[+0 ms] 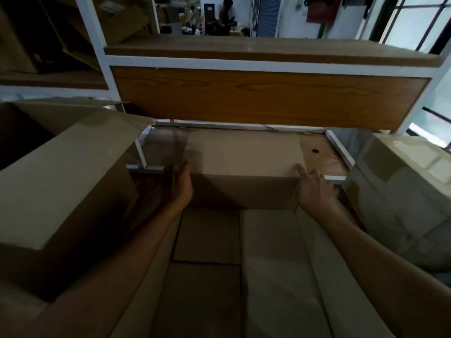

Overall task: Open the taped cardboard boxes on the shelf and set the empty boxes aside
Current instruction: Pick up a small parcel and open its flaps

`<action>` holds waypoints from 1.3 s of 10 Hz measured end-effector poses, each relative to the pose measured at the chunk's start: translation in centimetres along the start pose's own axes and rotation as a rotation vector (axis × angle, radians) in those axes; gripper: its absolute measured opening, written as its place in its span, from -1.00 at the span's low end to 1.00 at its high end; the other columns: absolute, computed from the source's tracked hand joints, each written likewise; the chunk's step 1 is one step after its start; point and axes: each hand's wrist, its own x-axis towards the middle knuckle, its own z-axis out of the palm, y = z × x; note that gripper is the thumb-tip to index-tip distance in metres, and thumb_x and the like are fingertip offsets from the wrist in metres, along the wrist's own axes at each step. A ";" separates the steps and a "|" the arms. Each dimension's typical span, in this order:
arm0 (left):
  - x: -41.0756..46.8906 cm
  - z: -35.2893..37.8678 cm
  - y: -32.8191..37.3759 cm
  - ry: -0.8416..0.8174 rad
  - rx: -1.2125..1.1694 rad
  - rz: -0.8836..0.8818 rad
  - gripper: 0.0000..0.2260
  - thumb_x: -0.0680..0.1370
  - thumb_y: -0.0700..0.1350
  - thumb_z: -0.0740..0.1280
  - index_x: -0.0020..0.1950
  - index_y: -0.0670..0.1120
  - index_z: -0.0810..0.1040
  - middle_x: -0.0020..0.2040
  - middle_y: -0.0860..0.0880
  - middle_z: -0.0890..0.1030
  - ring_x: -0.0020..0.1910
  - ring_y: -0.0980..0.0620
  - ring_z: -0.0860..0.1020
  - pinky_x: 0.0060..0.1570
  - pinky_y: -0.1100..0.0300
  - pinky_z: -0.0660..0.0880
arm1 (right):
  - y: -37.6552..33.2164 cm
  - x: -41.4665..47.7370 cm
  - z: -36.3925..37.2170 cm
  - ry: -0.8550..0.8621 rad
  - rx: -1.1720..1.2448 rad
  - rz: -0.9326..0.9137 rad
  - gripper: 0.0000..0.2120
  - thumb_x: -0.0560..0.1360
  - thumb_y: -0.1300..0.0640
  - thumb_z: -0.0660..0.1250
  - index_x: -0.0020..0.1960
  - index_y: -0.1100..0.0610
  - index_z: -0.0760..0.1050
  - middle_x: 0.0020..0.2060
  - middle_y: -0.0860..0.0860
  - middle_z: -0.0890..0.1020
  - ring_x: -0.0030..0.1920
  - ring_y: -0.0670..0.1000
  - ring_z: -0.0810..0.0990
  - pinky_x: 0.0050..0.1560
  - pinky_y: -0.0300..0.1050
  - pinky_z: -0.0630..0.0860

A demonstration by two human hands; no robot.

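An open, empty cardboard box (241,191) sits in front of me, its far flap (244,152) folded out onto the low shelf board (324,154). My left hand (179,185) presses against the box's far left corner. My right hand (314,191) grips the far right corner, fingers over the edge. Inside, the bottom flaps (207,235) are bare. A taped box (402,191) stands to the right, pale tape across its top.
An open box (63,181) stands close at left with a raised flap. A white-framed shelf with a wooden panel (268,98) hangs over the low board. More cardboard fills the upper left shelf. People stand far behind.
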 end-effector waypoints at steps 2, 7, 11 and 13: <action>-1.7 -0.8 -0.4 0.049 0.009 -0.117 -0.37 0.51 0.17 0.14 0.55 0.11 0.05 0.49 -0.17 0.24 0.40 -0.24 0.31 0.34 -0.23 0.29 | 0.1 -0.8 0.2 0.001 0.002 -0.008 -0.72 0.61 0.08 0.13 0.27 0.02 0.48 0.24 0.19 0.40 0.20 0.25 0.43 0.16 0.15 0.41; 5.0 -1.4 0.9 -0.001 0.090 -0.073 -0.65 0.66 -0.05 0.08 0.41 -0.07 0.43 0.45 -0.15 0.36 0.43 -0.22 0.27 0.38 -0.14 0.24 | -1.2 6.9 1.8 0.018 0.092 -0.046 -0.87 0.56 0.13 0.29 0.09 0.06 0.44 0.04 0.09 0.56 0.05 0.13 0.54 0.09 0.15 0.50; 1.9 -3.2 4.3 -0.080 0.222 0.085 -0.54 0.53 -0.14 0.33 0.42 -0.05 0.34 0.47 -0.16 0.27 0.46 -0.21 0.20 0.44 -0.16 0.19 | -0.7 3.3 -1.5 -0.138 0.250 -0.223 -0.70 0.57 0.07 0.29 0.28 0.09 0.44 0.24 0.16 0.50 0.21 0.17 0.51 0.22 0.15 0.48; -7.4 -5.0 6.8 -0.105 0.168 0.214 -0.55 0.54 -0.03 0.32 0.38 -0.16 0.40 0.34 -0.22 0.40 0.35 -0.25 0.36 0.34 -0.09 0.35 | 3.9 -5.2 -2.2 -0.247 0.173 -0.192 -0.51 0.58 -0.16 0.05 0.35 0.10 0.41 0.29 0.16 0.50 0.28 0.18 0.44 0.27 0.10 0.38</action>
